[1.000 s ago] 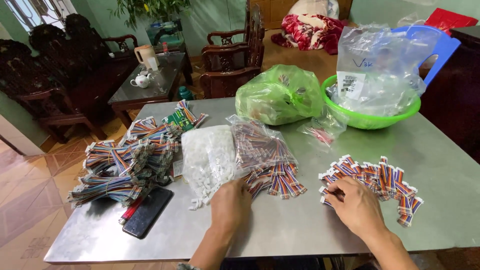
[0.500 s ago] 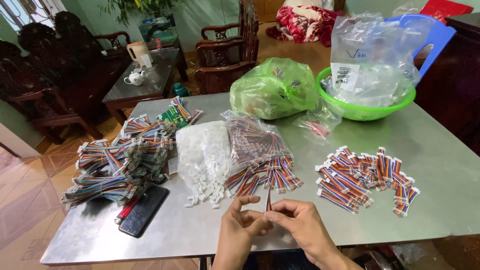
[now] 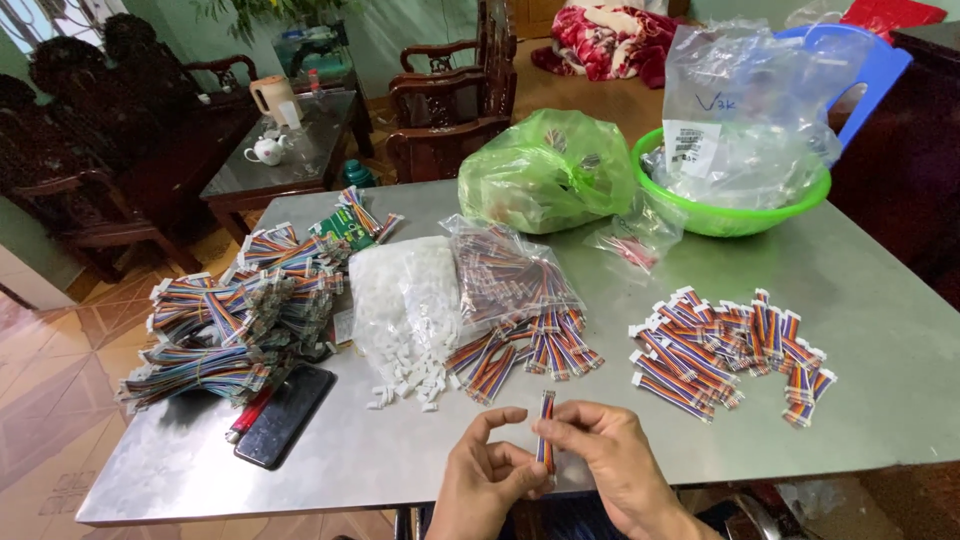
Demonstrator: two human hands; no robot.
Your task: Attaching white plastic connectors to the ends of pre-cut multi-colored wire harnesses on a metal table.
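— Hands first: what do they hold?
— Both hands meet low over the near edge of the worktop. The right hand pinches a short striped wire piece and holds it standing up. The left hand touches its lower end, with one finger curled above it.
— What lies close by?
— Right behind the hands sits a clear bag of white plugs, with some spilled out. Beside it, a clear bag of striped wires spills wires toward the hands. A loose heap of short wires lies to the right.
— And to the left?
— A big pile of long wire bundles, with a black phone just in front of it. A green bag and a green bowl sit at the back.
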